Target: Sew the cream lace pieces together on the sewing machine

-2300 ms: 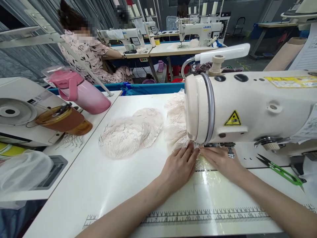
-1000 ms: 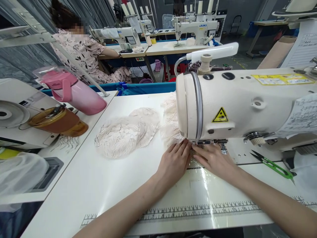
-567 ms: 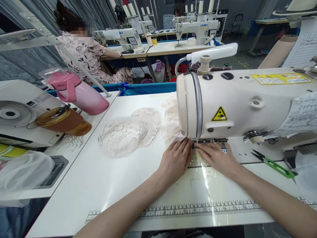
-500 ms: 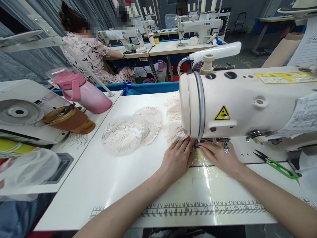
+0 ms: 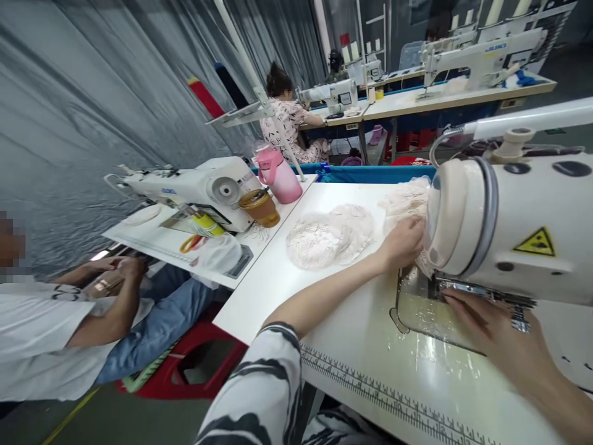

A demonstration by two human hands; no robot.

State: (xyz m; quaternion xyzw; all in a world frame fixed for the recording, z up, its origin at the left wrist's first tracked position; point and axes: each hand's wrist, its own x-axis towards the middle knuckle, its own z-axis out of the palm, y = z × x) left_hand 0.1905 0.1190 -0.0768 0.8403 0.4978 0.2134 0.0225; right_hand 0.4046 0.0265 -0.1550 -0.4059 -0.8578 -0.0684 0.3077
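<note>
A cream lace fabric piece [image 5: 407, 201] is bunched at the left side of the white sewing machine [image 5: 523, 228], partly hidden behind its head. My left hand [image 5: 404, 242] is closed on the near part of this lace, beside the machine head. Under the head, the fingertips of my right hand [image 5: 495, 324] are pressed close together by the presser foot [image 5: 435, 287]. What they pinch, if anything, is hidden. Two overlapping round cream lace pieces [image 5: 319, 241] lie flat on the white table [image 5: 278, 296], left of my left hand.
A pink jug [image 5: 280, 176] and an amber cup [image 5: 260, 208] stand beside a second sewing machine [image 5: 194, 185] at the left. A co-worker [image 5: 41, 334] sits near a red stool [image 5: 208, 352]. Another person [image 5: 287, 117] works farther back. A printed ruler [image 5: 370, 386] edges the table.
The view has swung left, bringing the seated co-worker into sight. My left hand has moved away from the presser foot, up and back onto the lace; my right hand stays near the foot.
</note>
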